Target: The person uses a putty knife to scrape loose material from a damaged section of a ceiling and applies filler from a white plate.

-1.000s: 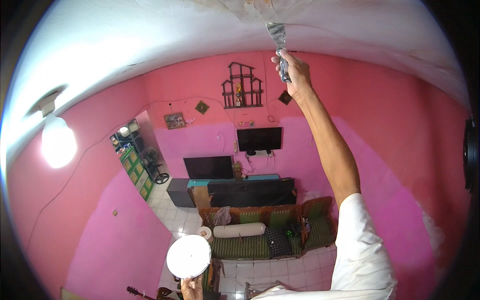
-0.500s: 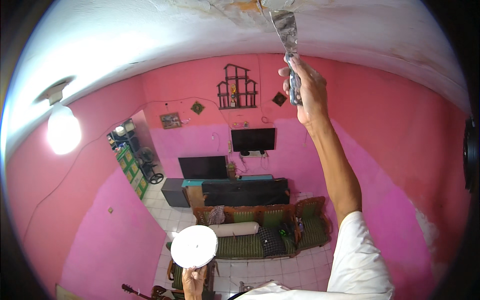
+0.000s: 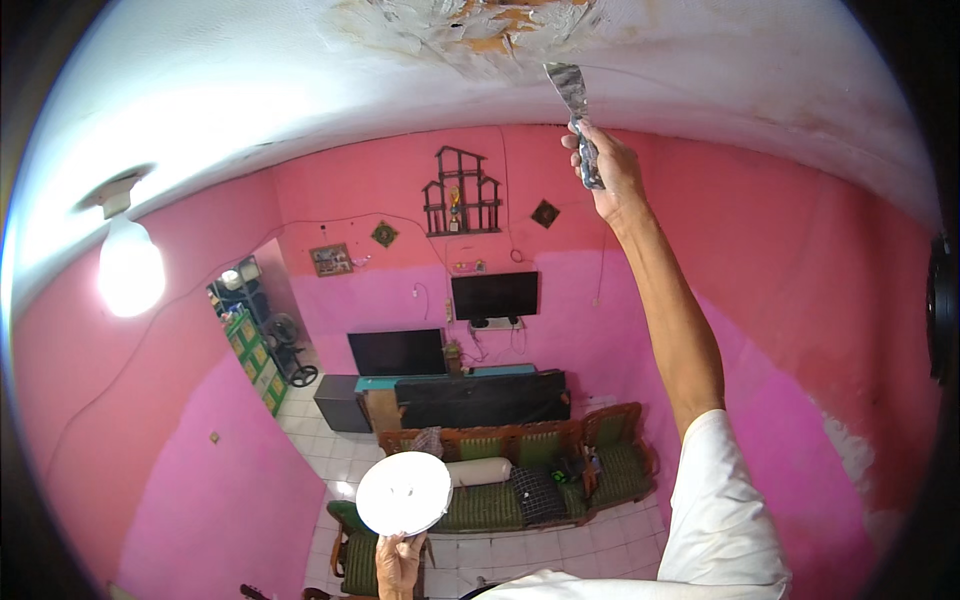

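Observation:
Raised high, my right hand (image 3: 615, 170) is closed around the dark, spattered handle of a putty knife (image 3: 568, 88). The blade's tip is at the white ceiling, beside a rough patch (image 3: 510, 30) of smeared whitish filler with orange-brown spots showing through. I cannot tell whether the blade touches the ceiling. Low in front of me, my left hand (image 3: 398, 565) grips a round white lid-like disc (image 3: 403, 494) from below. The disc's face is turned up, with a small mark or lump near its middle.
A lit bulb (image 3: 131, 265) hangs from the ceiling at left. Far below stand a green-cushioned wooden sofa (image 3: 480, 510), an armchair (image 3: 618, 470) and a dark television (image 3: 397, 352). Another screen (image 3: 495, 296) and a house-shaped shelf (image 3: 462, 195) are on the pink wall.
The view has tilted upward, showing more of the ceiling patch. The putty knife has come away from the patch's orange part, toward its near edge. Both hands keep their hold.

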The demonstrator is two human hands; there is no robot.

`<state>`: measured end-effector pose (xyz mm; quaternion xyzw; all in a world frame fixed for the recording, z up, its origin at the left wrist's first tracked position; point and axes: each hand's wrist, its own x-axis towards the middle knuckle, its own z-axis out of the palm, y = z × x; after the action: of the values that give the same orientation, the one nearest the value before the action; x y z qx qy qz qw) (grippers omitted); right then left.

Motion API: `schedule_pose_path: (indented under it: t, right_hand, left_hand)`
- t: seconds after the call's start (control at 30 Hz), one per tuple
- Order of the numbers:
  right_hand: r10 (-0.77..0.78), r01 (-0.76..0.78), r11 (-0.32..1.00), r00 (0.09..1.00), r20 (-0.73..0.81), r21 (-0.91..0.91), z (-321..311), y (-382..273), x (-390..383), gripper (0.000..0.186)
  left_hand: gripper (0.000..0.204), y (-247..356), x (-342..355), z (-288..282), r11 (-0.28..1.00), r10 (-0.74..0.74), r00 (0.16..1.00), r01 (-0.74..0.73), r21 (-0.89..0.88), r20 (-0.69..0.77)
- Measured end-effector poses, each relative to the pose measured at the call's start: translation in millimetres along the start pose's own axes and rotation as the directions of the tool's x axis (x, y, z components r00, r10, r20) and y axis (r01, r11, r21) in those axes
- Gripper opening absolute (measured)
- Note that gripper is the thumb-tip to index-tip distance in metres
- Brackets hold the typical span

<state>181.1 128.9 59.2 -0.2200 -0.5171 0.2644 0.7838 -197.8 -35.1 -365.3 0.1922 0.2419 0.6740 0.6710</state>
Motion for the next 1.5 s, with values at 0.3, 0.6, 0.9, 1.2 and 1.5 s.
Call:
schedule_pose_path:
  t: [0.3, 0.6, 0.9, 1.2, 1.5]
  right_hand:
    - [-0.004, 0.003, 0.999, 1.000, -0.018, -0.043, 31.6, -58.0, -66.1, 0.024]
    - [-0.046, 0.046, 0.998, 0.999, 0.001, -0.042, 41.7, -111.5, -141.9, 0.028]
    - [0.018, -0.019, 1.000, 0.999, -0.036, -0.007, 9.5, -72.1, -158.6, 0.027]
    - [0.059, -0.059, 0.998, 0.998, 0.031, 0.004, 10.4, -50.5, -92.5, 0.027]
    - [-0.031, 0.031, 0.999, 0.999, 0.015, 0.019, 29.7, -109.0, -139.7, 0.025]
  left_hand:
    - [0.055, 3.4, -7.1, -8.5, 0.999, -0.039, 0.998, 0.041, -0.026, 0.047]
    - [0.053, 0.9, -20.2, -13.0, 0.993, -0.105, 0.991, 0.109, -0.044, 0.084]
    - [0.054, -15.8, -31.9, -9.2, 0.992, -0.110, 0.988, 0.116, -0.058, 0.106]
    - [0.057, -26.6, -43.6, -2.8, 0.996, -0.053, 0.997, 0.057, -0.069, 0.063]
    - [0.057, -32.9, -45.3, -6.0, 0.994, -0.073, 0.995, 0.079, -0.079, 0.074]
